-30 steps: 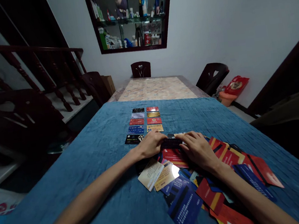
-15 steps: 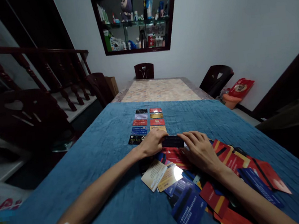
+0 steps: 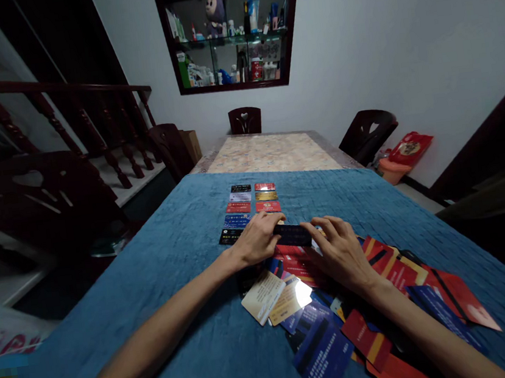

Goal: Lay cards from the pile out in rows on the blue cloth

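Head view: left hand (image 3: 258, 238) and right hand (image 3: 340, 249), fingers (image 3: 274, 217) nearly closed, pinching opposite ends of thin dark card (image 3: 293, 235), frame center; glossy rectangular cards (image 3: 323, 352) piled lower right on wrinkled blue cloth (image 3: 185, 356).

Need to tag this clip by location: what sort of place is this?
Probably a dining room in a home: a long table, dark heart-cutout chairs around it, and a wall cabinet holding a plush toy suggest so.
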The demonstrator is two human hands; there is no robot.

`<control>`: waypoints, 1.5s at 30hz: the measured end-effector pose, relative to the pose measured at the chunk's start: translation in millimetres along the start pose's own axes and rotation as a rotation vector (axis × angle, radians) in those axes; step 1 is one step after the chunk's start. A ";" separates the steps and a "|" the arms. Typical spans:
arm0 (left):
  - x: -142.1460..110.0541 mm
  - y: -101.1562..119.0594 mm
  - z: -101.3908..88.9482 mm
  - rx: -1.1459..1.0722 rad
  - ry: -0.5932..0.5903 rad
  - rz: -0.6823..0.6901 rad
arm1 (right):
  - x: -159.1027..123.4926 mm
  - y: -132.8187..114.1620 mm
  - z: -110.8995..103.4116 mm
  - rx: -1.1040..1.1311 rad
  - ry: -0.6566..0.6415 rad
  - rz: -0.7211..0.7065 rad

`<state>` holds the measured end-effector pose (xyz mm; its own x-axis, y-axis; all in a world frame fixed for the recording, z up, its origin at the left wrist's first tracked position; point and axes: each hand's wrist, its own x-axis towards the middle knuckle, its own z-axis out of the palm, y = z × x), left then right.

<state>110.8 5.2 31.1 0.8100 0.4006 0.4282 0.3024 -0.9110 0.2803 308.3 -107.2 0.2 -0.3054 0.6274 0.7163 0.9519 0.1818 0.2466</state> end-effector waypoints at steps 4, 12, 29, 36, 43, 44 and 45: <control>-5.5 0.6 -5.6 0.048 -0.019 0.021 | 2.2 1.7 0.1 0.024 -0.025 0.008; -19.3 -17.3 -17.7 0.173 0.046 0.085 | 26.2 -0.3 5.8 0.098 -0.072 -0.010; -31.8 -87.7 -63.2 0.186 0.016 -0.051 | 105.6 -16.3 73.9 0.343 -0.283 -0.028; -37.0 -114.3 -51.9 0.165 -0.039 -0.145 | 114.7 -26.1 99.6 0.388 -0.382 -0.004; -43.4 -130.5 -40.2 0.156 -0.099 -0.208 | 118.3 -37.0 108.7 0.385 -0.515 0.021; -44.2 -132.3 -39.5 0.157 -0.102 -0.212 | 118.7 -37.9 110.3 0.385 -0.521 0.022; -44.9 -133.9 -38.8 0.160 -0.106 -0.214 | 119.1 -38.6 112.0 0.385 -0.524 0.021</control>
<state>14.4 112.9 7.8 0.7646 0.5809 0.2791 0.5408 -0.8139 0.2124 237.9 45.3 2.9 -0.3265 0.9025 0.2807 0.9281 0.3624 -0.0855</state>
